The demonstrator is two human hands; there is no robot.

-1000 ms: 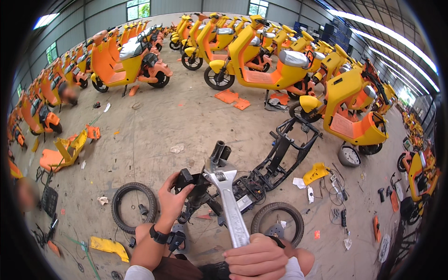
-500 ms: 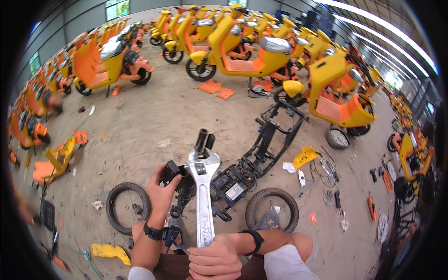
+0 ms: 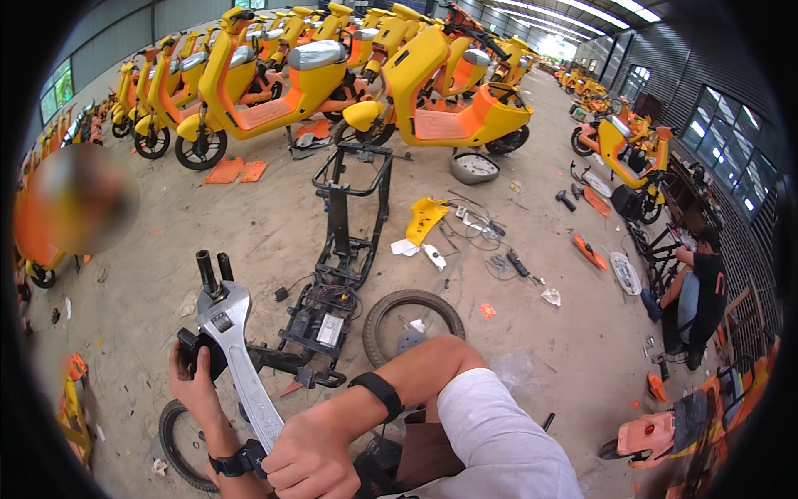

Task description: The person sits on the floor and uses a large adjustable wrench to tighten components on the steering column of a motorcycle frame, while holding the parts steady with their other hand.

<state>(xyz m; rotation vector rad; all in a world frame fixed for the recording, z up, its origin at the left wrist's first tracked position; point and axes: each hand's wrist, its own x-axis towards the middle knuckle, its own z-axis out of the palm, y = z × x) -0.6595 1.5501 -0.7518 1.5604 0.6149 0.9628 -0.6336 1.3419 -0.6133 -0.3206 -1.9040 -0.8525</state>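
Steel, stiff and likely heavy, the wrench (image 3: 237,353) stands low and left of centre, its head set on the front end of the stripped black frame (image 3: 337,258). The right hand (image 3: 309,453) is wrapped tight round the handle's lower end, the best hold for leverage. The left hand (image 3: 195,382) clamps the black fitting (image 3: 204,349) beside the head.
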